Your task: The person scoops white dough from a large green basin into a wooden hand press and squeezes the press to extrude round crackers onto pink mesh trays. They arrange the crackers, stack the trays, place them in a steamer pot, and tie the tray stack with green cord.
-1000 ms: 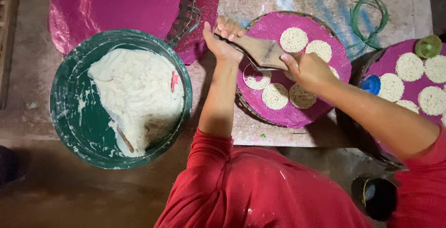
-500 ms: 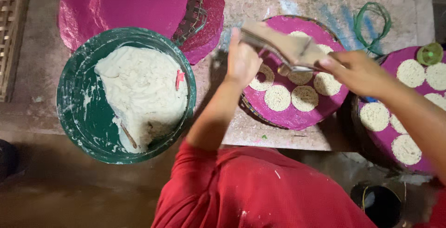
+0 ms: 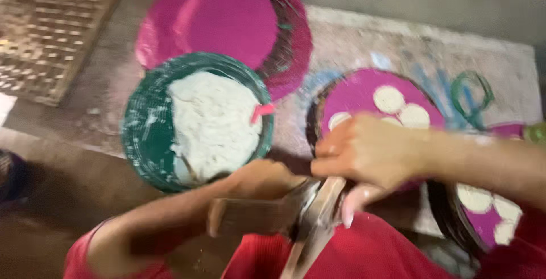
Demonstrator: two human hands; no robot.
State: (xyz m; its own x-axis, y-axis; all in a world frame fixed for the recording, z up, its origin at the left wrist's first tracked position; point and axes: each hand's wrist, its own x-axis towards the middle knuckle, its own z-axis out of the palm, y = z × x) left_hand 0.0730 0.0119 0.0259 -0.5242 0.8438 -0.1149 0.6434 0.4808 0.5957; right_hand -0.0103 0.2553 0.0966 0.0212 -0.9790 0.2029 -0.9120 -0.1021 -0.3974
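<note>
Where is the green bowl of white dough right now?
In the head view the green bowl sits left of centre, just below the stacked pink trays and left of the pink tray of dough rounds, beyond the left hand.

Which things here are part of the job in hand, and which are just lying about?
In use: left hand, right hand, flat wooden tool, green dough basin, pink tray with dough discs.
Lying about: stacked pink trays, green ring, woven mat.

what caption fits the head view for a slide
Both hands, left and right, grip a flat wooden paddle beside a round green basin of white dough and magenta trays of discs.
</note>
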